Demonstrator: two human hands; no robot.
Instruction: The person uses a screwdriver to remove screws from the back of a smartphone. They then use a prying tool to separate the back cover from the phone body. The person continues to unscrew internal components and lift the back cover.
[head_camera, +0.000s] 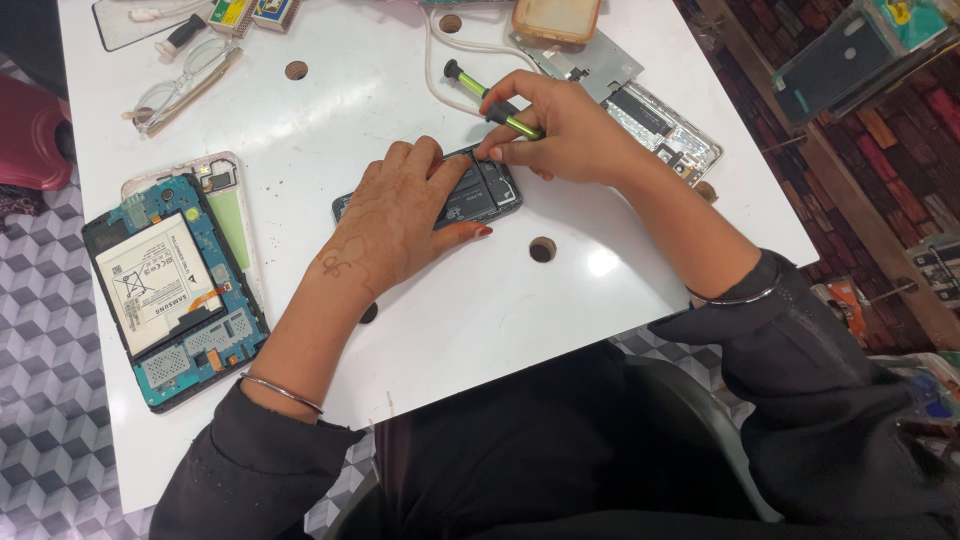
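An opened phone (470, 192), its back off and its dark innards showing, is seen lying flat near the middle of the white table (480, 320). It is pinned down by the left hand (390, 225), which is laid palm-down across its left part, fingers spread fairly wide and pressed on the phone, thumb stretched along its near edge. A henna pattern is seen on the back of that hand, and a thin bangle is worn at the wrist.

From the right, the right hand (565, 130) is brought in over the phone's far right corner. A green-and-black screwdriver (490, 100) is pinched between its closed fingers, handle slanting up and away to the far left, tip hidden under the fingertips at the phone's top edge.

At the near left an opened tablet (170, 295) is laid, blue board and white battery exposed, with a pale back cover (228, 200) tucked behind it. Spectacles (180, 85) are seen at the far left. At the far right, beyond the right hand, a second stripped device with a metal plate (650, 105) is spotted, with an orange-tinted case (555, 18) at the far edge and a white cable (440, 65) looping beside it
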